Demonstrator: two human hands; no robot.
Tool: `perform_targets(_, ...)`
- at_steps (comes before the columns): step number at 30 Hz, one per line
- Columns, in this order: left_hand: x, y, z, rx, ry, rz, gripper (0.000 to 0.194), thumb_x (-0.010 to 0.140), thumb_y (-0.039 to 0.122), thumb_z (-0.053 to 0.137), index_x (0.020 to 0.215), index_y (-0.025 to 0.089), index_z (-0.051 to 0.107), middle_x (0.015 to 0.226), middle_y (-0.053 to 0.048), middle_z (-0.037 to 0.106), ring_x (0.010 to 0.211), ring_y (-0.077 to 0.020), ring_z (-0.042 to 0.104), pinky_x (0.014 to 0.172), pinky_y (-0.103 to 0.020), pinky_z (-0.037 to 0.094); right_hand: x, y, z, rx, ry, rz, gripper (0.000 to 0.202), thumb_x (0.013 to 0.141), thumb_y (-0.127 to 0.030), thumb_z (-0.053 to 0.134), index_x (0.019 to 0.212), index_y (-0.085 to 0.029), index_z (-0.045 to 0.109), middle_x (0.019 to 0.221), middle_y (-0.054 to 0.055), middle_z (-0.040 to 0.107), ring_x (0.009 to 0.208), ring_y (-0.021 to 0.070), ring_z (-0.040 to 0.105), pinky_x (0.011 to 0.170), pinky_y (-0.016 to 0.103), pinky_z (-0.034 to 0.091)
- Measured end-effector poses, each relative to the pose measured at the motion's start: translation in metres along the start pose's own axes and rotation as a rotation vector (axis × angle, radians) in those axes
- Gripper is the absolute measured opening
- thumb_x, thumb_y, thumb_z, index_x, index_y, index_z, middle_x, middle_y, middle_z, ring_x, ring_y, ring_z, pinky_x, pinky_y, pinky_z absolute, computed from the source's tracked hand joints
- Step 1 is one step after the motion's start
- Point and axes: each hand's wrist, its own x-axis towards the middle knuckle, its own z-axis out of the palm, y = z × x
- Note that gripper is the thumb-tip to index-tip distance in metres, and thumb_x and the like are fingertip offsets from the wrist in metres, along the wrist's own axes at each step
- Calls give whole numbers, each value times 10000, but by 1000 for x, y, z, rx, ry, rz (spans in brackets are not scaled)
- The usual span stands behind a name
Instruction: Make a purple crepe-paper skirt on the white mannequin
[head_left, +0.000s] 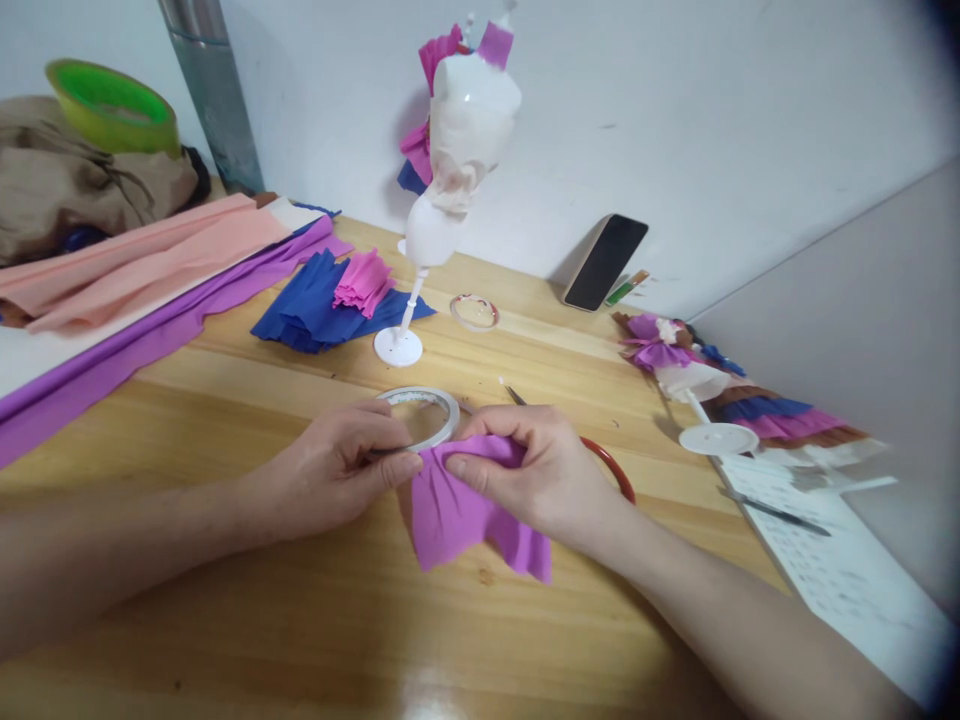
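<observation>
In the head view, a pleated piece of purple crepe paper (457,515) hangs between my two hands. My left hand (337,465) is closed round the near side of a white roll of tape (442,400), its thumb and fingertips at the paper's top left corner. My right hand (544,475) pinches the gathered top edge between thumb and fingers. Partly hidden behind that hand lie scissors with a red handle (613,468). Beyond the hands stands a small white mannequin (472,110) on a round base, with a purple piece at one shoulder.
Blue crepe paper (300,310) and a pink pleated piece (365,282) lie left of the mannequin. Clear tape (475,312) and a leaning phone (607,262) are farther back. At right, a decorated mannequin (694,385) lies beside tweezers (784,515) and a white sheet (855,570).
</observation>
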Motion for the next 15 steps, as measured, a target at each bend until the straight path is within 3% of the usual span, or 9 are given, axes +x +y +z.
perform_targets(7, 2, 1, 0, -7, -20, -27, 375, 938, 298, 429, 585, 172, 434, 613, 15, 431, 636, -123, 435, 603, -250, 352, 2, 0, -1, -29, 30, -21, 186, 730, -284, 621, 602, -154, 587, 537, -37, 460, 493, 72, 375, 446, 192, 309)
perform_targets(15, 1, 2, -1, -15, -11, -15, 366, 939, 280, 441, 590, 171, 429, 615, 17, 416, 642, -120, 441, 608, -239, 353, 3, 5, 4, -97, 70, -28, 164, 732, -285, 615, 625, -161, 606, 561, -30, 473, 539, 96, 409, 489, 211, 342)
